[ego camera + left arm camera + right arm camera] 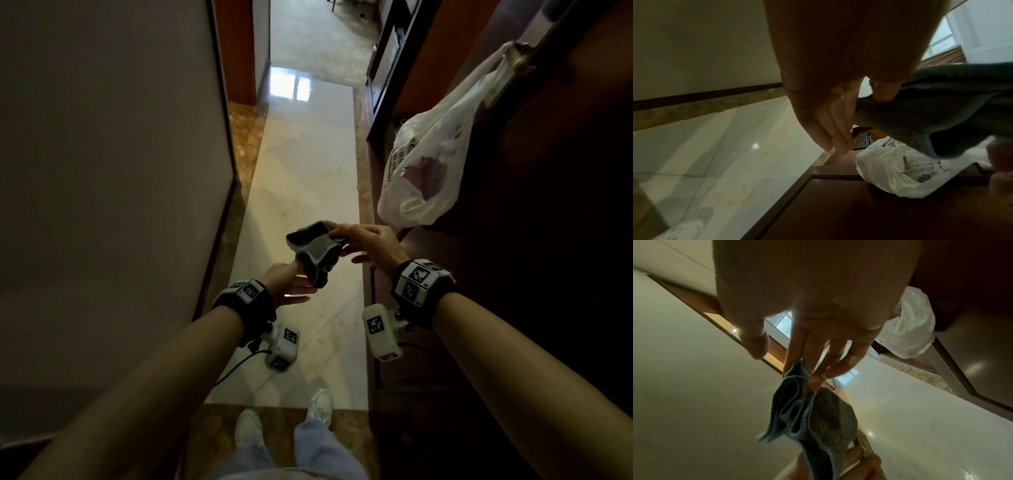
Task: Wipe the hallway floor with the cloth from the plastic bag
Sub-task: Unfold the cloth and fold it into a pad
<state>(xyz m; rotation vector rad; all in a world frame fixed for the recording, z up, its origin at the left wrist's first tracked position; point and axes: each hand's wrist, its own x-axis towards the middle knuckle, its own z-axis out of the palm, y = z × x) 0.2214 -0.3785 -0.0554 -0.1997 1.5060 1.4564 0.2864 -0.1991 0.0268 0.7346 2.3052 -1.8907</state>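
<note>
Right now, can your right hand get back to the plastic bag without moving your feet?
Probably yes. The plastic bag hangs from the door handle just beyond the right hand, nothing between them. But that hand pinches the cloth with the left hand.

Narrow passage between a pale wall and dark woodwork

The beige wall [102, 154] runs along the left with a dark skirting board [219, 212] at its foot — opposite stands a dark wooden door [548, 274] with a metal handle [519, 56]. White sneakers [320, 404] and light blue trouser legs [315, 445] show at the bottom edge.
</note>
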